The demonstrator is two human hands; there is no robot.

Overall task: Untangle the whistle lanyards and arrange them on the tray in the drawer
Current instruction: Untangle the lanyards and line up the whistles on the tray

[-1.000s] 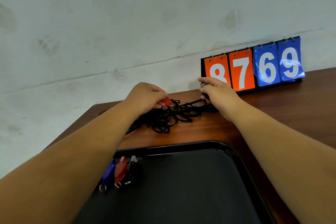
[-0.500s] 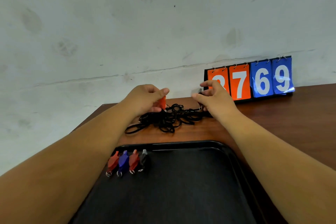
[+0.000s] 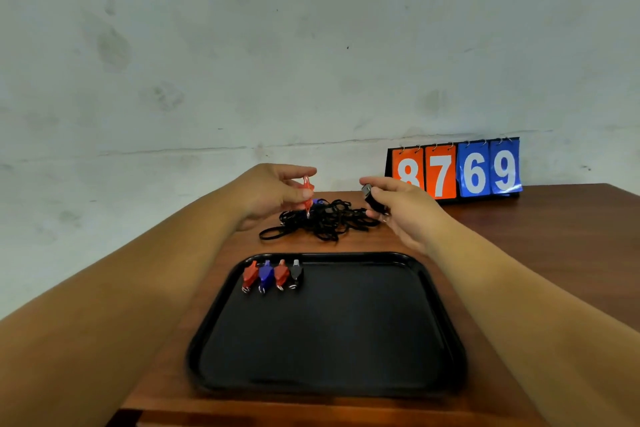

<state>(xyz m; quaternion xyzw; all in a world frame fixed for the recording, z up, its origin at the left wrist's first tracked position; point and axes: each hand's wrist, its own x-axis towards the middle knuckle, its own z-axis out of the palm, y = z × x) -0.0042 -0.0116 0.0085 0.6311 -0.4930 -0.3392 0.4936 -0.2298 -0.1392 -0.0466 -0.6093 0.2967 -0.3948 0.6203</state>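
In the head view, the left hand (image 3: 273,194) pinches the orange whistle (image 3: 307,188) and has lifted it off the pile. The right hand (image 3: 405,211) has its fingers (image 3: 377,182) curled round the black whistle (image 3: 372,199) and has pulled it up and to the side. The black lanyards (image 3: 325,222) are still one messy pile on the desk (image 3: 554,236), just behind the tray (image 3: 346,255), where four whistles (image 3: 272,276) lie in a row. So I think the pulling apart has only begun.
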